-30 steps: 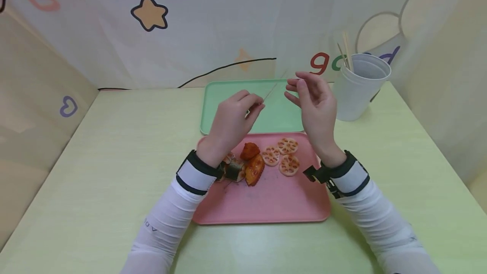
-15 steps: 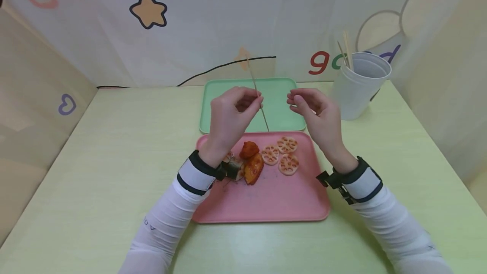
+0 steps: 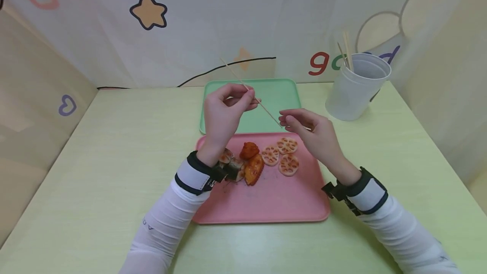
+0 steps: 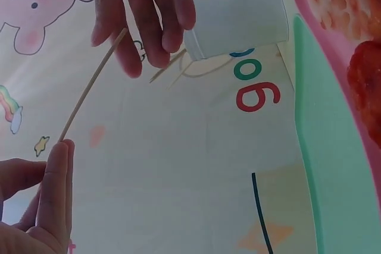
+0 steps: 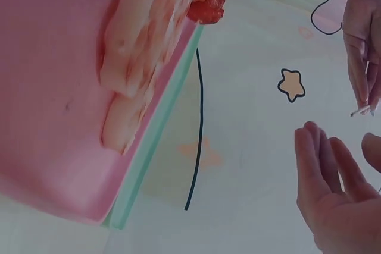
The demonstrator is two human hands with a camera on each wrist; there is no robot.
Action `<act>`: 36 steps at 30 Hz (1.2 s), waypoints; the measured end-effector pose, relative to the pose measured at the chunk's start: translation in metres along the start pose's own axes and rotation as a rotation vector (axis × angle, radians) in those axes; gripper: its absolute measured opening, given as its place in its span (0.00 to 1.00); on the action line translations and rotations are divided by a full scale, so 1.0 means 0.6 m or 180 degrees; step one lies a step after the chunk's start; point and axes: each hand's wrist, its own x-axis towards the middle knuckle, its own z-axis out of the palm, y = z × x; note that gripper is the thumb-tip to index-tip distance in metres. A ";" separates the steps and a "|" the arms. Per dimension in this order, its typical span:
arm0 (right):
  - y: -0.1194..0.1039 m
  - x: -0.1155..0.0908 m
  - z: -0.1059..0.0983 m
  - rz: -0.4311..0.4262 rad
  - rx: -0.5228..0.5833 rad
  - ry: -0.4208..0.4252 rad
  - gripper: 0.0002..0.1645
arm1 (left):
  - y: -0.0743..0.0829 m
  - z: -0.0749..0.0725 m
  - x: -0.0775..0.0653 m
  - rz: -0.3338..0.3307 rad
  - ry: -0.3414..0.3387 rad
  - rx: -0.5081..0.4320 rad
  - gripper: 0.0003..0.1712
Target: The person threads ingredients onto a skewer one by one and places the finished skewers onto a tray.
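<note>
A thin wooden skewer (image 3: 271, 114) slants from upper left to lower right above the green tray (image 3: 281, 92). My left hand (image 3: 228, 111) pinches it near the middle between thumb and fingers. Close by its lower right end is my right hand (image 3: 313, 134), fingers loosely bent. In the left wrist view the skewer (image 4: 92, 84) reaches up to the fingers of the right hand (image 4: 152, 10). Below the hands, lotus root slices (image 3: 288, 165), a glazed brown chicken wing (image 3: 254, 169) and an orange-red chunk (image 3: 249, 150) lie on the pink tray (image 3: 274, 206).
A white plastic cup (image 3: 350, 96) stands at the back right with several wooden sticks (image 3: 348, 52) leaning in it. Dark-and-pale food pieces (image 3: 235, 168) on the pink tray are partly covered by the left wrist. A printed curtain (image 3: 213, 16) hangs behind the table.
In my left hand the skewer has turned from pointing up right to pointing up left. The right hand has come down toward the skewer's lower end. The food has stayed in place.
</note>
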 end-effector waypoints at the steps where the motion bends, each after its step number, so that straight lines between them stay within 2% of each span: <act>1: -0.002 -0.002 0.001 -0.0011 0.0003 -0.0035 0.16 | 0.000 -0.001 0.001 -0.0009 0.0023 -0.0006 0.10; 4: -0.007 -0.006 0.004 -0.0063 0.0060 -0.0062 0.15 | -0.002 -0.002 0.002 -0.0007 0.0055 0.0012 0.09; 12: -0.014 -0.009 0.012 -0.0161 0.0081 0.0158 0.11 | -0.002 0.001 0.002 -0.0049 0.0046 0.0002 0.09; 23: -0.013 -0.011 0.017 -0.0054 0.0078 0.0140 0.13 | -0.009 0.003 -0.003 0.0050 0.0036 -0.0062 0.10; 26: -0.014 -0.012 0.015 -0.0038 0.0009 0.0185 0.13 | -0.010 0.004 -0.002 0.0031 -0.0058 -0.0051 0.11; 28: -0.014 -0.011 0.012 -0.0024 -0.0060 0.0239 0.13 | -0.010 0.002 -0.001 -0.0032 -0.0240 0.0152 0.11; 30: -0.014 -0.010 0.005 -0.0002 -0.0103 0.0313 0.13 | -0.009 0.000 0.001 -0.0150 -0.0491 0.0553 0.11; 34: -0.009 -0.007 -0.014 0.0053 -0.0154 0.0490 0.12 | -0.009 0.005 0.003 -0.0303 -0.1242 0.1800 0.12; 36: -0.005 -0.006 -0.024 0.0068 -0.0118 0.0559 0.12 | -0.012 0.015 0.004 -0.0292 -0.1658 0.2297 0.13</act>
